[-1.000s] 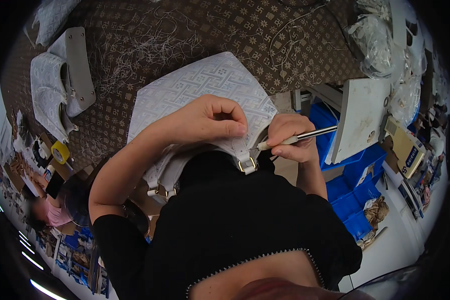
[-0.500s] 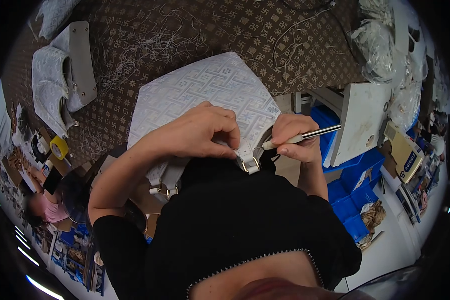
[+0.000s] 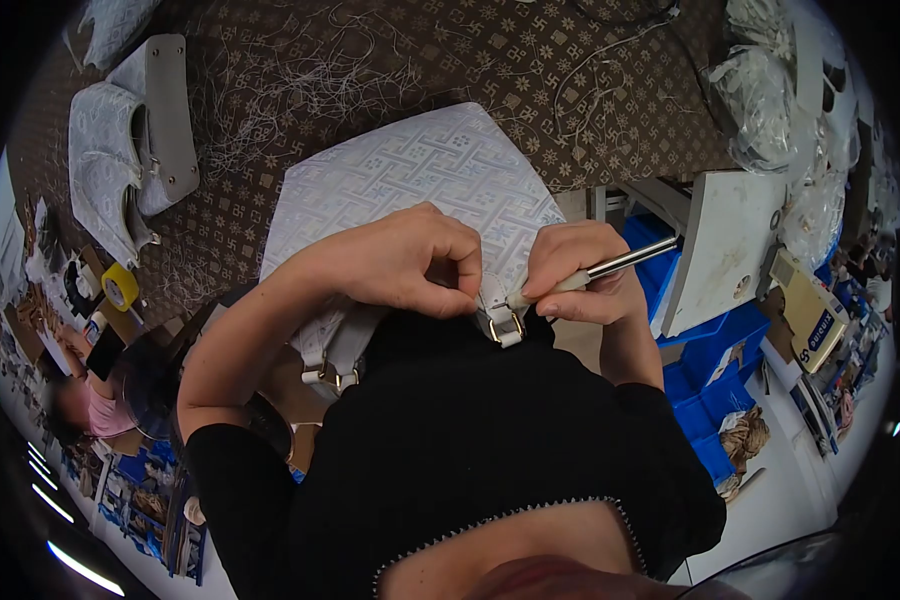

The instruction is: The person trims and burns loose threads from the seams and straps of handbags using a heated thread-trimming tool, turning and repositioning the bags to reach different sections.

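A pale patterned bag [image 3: 410, 170] lies at the table's near edge, against the black shirt. My left hand [image 3: 415, 262] is over it, thumb and forefinger pinched beside a white strap tab [image 3: 494, 292]; what they hold is too small to make out. My right hand [image 3: 582, 272] is closed on a tool [image 3: 620, 263] with a pale handle and a metal shaft. The tool's front end meets the tab just above a gold-coloured buckle [image 3: 505, 327]. A second buckled tab [image 3: 315, 365] hangs at the bag's left side.
More pale bag pieces [image 3: 105, 170] lie at the left on the brown patterned cloth [image 3: 240, 60], among loose threads. Yellow tape [image 3: 120, 286] and a person in pink [image 3: 105, 412] are farther left. At the right are a white board [image 3: 720, 250], blue bins [image 3: 705, 400] and plastic bags [image 3: 755, 105].
My left hand has come down beside the tab. My right hand has tilted the tool slightly, and its front end now sits closer to the tab and buckle.
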Available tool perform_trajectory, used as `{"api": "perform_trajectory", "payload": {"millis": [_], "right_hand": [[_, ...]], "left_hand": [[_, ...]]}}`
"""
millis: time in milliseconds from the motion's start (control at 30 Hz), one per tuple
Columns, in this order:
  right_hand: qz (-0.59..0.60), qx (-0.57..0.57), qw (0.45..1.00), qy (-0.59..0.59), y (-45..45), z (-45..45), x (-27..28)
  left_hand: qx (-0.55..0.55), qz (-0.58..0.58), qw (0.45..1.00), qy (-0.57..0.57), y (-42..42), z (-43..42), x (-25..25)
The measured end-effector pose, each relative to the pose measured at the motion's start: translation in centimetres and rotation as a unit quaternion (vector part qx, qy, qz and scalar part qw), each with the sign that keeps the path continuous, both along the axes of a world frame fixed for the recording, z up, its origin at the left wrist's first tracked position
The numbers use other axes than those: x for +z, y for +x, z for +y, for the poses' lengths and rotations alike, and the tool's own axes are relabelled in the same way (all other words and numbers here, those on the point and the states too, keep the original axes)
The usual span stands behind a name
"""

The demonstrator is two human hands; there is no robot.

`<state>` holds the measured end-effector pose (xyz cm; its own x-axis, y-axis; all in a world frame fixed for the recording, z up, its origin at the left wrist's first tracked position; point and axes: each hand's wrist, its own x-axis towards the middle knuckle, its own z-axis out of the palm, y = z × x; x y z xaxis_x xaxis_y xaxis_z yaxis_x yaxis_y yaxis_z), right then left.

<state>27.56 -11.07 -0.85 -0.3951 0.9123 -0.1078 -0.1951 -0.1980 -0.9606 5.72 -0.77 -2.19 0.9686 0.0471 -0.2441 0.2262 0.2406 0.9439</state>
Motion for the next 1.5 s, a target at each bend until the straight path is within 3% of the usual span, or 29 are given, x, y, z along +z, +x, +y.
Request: {"api": "perform_trajectory", "payload": {"millis": [133, 433, 1467, 1500], "right_hand": [[-0.004, 0.002, 1.000, 0.006, 0.0, 0.1, -0.2], [-0.022, 0.013, 0.999, 0.019, -0.2, 0.3, 0.0], [-0.016, 0.009, 0.999, 0.030, -0.1, 0.0, -0.5], [-0.010, 0.003, 1.000, 0.028, -0.1, 0.0, -0.6]], "left_hand": [[-0.003, 0.040, 0.996, -0.084, -0.1, -0.1, -0.4], [0.006, 0.070, 0.990, -0.121, -0.2, -0.2, -0.3], [0.000, 0.122, 0.984, -0.133, -0.4, 0.6, 0.8], [0.019, 0.114, 0.991, -0.064, -0.8, 1.4, 1.2]]}}
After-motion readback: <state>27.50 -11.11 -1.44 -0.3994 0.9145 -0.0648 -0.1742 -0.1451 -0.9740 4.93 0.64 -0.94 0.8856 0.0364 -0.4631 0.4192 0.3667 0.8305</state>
